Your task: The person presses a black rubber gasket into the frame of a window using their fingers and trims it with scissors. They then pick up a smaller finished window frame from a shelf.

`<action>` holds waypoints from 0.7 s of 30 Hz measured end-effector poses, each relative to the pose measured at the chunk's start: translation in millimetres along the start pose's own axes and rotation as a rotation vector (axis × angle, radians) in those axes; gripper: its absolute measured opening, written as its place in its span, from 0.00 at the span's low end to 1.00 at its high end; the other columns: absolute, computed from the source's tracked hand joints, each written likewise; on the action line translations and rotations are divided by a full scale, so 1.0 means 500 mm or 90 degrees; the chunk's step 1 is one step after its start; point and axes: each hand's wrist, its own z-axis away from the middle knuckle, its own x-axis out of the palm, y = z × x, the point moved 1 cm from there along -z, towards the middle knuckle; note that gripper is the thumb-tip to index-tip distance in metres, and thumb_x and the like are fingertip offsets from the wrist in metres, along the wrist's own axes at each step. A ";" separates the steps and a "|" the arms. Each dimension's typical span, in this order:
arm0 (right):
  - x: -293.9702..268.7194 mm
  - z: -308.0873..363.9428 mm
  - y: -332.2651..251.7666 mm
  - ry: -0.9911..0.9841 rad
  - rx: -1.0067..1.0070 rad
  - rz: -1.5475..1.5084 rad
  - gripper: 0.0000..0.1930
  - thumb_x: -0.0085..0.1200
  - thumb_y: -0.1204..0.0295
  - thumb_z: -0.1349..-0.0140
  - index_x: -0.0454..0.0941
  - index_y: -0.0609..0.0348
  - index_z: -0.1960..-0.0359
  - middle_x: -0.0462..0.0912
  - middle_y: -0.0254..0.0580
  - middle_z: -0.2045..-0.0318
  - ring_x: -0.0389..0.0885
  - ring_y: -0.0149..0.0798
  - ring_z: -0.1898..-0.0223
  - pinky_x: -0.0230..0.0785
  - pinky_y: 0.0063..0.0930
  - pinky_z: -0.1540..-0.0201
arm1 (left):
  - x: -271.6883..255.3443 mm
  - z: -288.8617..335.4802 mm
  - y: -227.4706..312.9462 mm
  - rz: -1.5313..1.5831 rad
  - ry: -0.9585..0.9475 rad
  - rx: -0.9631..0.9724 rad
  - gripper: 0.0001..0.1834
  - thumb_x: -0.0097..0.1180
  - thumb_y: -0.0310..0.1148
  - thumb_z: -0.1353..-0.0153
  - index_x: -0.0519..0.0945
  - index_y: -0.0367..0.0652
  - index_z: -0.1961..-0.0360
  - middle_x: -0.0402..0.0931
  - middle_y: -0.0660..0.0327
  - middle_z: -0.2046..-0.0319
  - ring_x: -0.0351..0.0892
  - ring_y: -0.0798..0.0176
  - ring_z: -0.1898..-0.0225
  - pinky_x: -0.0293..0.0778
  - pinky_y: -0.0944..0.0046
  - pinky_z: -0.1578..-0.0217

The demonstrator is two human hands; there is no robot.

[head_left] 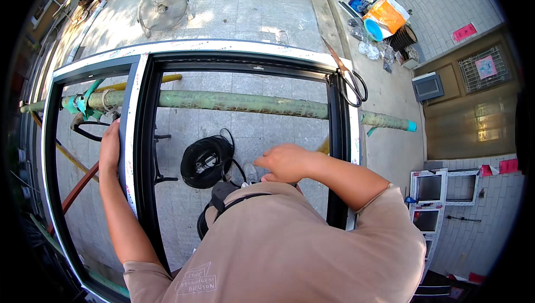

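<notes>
The window frame [139, 108] lies flat across a green pole [234, 101]. The left hand [110, 150] wraps the frame's middle upright, steadying it. The right hand [285, 162], loosely curled inside the frame near the black coil [206, 161], seems empty; I cannot tell for sure. The frame looks mid-assembly, and the next move likely calls for something to fit.

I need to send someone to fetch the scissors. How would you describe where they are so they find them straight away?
Start at the big dark window frame lying across the green pipe. Go to its far right corner, away from the left hand gripping the upright bar. The scissors rest there: rusty blades pointing away, black loop handles, the only tool on the frame.
</notes>
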 end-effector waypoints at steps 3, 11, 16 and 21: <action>-0.009 -0.005 -0.003 0.045 -0.022 0.003 0.24 0.60 0.53 0.28 0.81 0.53 0.39 0.88 0.52 0.53 0.86 0.60 0.46 0.78 0.56 0.47 | -0.012 -0.002 -0.008 -0.011 -0.002 0.006 0.28 0.44 0.47 0.20 0.83 0.35 0.35 0.87 0.52 0.45 0.83 0.59 0.47 0.73 0.61 0.41; -0.141 0.042 -0.039 0.581 -0.039 0.018 0.19 0.70 0.67 0.36 0.86 0.58 0.45 0.89 0.48 0.52 0.86 0.55 0.48 0.78 0.47 0.43 | 0.011 0.032 0.041 0.005 0.031 0.005 0.27 0.48 0.47 0.20 0.85 0.35 0.39 0.89 0.54 0.50 0.85 0.63 0.52 0.75 0.64 0.44; -0.208 0.165 0.069 0.962 0.306 0.200 0.22 0.65 0.69 0.29 0.81 0.62 0.35 0.83 0.55 0.40 0.79 0.57 0.36 0.68 0.49 0.30 | -0.002 0.029 0.016 0.003 0.030 0.013 0.27 0.49 0.47 0.22 0.85 0.35 0.39 0.89 0.47 0.49 0.87 0.55 0.49 0.76 0.59 0.42; -0.136 0.210 0.209 0.879 0.468 0.114 0.32 0.65 0.56 0.27 0.74 0.57 0.27 0.76 0.59 0.32 0.73 0.61 0.30 0.64 0.52 0.26 | 0.005 0.022 0.037 -0.039 0.000 0.031 0.29 0.51 0.49 0.22 0.83 0.35 0.34 0.87 0.49 0.44 0.85 0.58 0.44 0.73 0.62 0.37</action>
